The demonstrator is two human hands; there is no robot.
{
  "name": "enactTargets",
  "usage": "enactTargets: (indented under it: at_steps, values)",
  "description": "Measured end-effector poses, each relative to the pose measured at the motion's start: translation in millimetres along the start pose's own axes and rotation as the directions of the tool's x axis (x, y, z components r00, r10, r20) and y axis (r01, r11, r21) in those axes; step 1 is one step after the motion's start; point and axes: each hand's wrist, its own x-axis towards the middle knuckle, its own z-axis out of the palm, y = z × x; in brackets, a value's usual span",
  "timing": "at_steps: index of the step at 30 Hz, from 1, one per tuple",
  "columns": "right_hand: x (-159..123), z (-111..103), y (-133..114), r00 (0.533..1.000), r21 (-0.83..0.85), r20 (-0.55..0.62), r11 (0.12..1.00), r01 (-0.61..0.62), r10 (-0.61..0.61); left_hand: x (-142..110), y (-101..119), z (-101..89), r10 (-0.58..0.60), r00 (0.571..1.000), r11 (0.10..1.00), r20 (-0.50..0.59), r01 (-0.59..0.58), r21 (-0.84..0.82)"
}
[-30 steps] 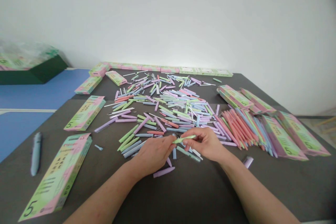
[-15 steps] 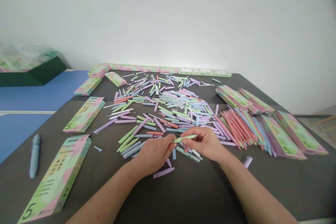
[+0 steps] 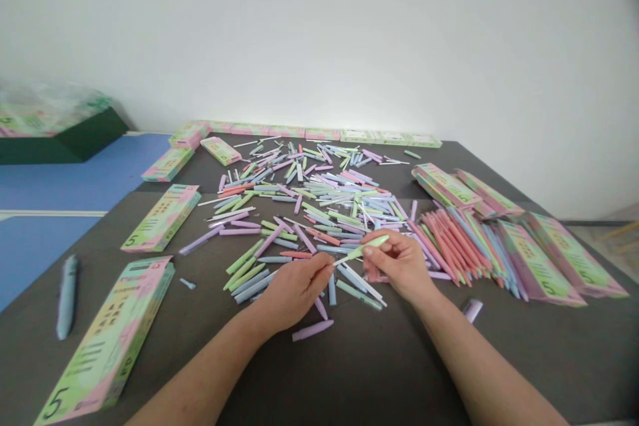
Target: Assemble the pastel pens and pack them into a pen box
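My right hand is shut on a pale green pen, pinching it between thumb and fingers. The pen's narrow end points at my left hand, whose curled fingers nearly meet it. Anything inside those fingers is hidden. Below my hands lie a lilac pen barrel and several green and blue pens. A loose heap of pastel pens and parts spreads out beyond them. Pink and coral pens lie side by side to the right of my right hand.
Pink-and-green pen boxes lie along the dark grey table, with more stacked at right and lined up at the back. A blue-grey pen lies at left. A dark green box stands beyond the table.
My right hand has moved up and to the right, tilting the green pen more steeply. My hands now stand slightly further apart. The heap looks unchanged.
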Motion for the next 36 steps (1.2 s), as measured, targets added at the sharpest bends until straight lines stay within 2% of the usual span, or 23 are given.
enactTargets:
  at_steps: [6,9,11,14,16,19,22,25,27,36]
  values:
    - [3.8,-6.1,1.0,0.978,0.103,-0.157,0.982,0.156,-0.139,0.7,-0.2,-1.3,0.005,1.0,0.999,-0.001,-0.005,-0.039]
    - [7.3,-6.5,-4.9,0.954,0.193,-0.269,0.963,0.189,-0.134,0.8,-0.1,-2.1,0.013,1.0,0.999,-0.004,-0.013,-0.043]
    - [9.8,-6.5,-8.0,0.954,0.281,-0.29,0.946,0.163,-0.078,0.7,0.1,-2.7,0.013,1.0,0.999,0.0,-0.013,-0.051]
    - [11.4,-4.6,-8.3,0.981,0.402,-0.193,0.914,0.061,0.019,0.3,0.9,-3.5,0.003,1.0,0.998,0.0,-0.003,-0.059]
    - [9.9,-1.5,-5.8,0.993,0.421,-0.105,0.907,-0.003,0.052,0.1,1.2,-3.8,0.0,1.0,0.998,-0.002,0.0,-0.062]
    - [4.1,5.0,-0.9,0.997,0.38,-0.017,0.923,-0.066,0.078,0.0,0.8,-3.3,-0.002,1.0,0.998,-0.007,0.002,-0.064]
    - [-2.2,11.3,2.8,0.996,0.233,0.03,0.968,-0.087,0.082,0.3,-0.4,-2.4,-0.007,1.0,0.998,-0.008,0.007,-0.062]
    - [-4.4,16.2,4.4,0.996,0.043,0.022,0.995,-0.088,0.087,0.4,-0.9,-1.7,-0.007,1.0,0.999,0.01,0.008,-0.054]
    - [-3.3,18.3,4.9,0.996,0.0,0.0,0.996,-0.087,0.087,0.2,-0.4,-1.7,-0.006,0.999,0.999,0.034,0.008,-0.048]
    - [3.7,12.0,12.3,0.991,0.181,-0.083,0.98,-0.087,0.103,-2.0,3.9,-4.4,-0.008,0.994,0.999,0.105,0.013,-0.041]
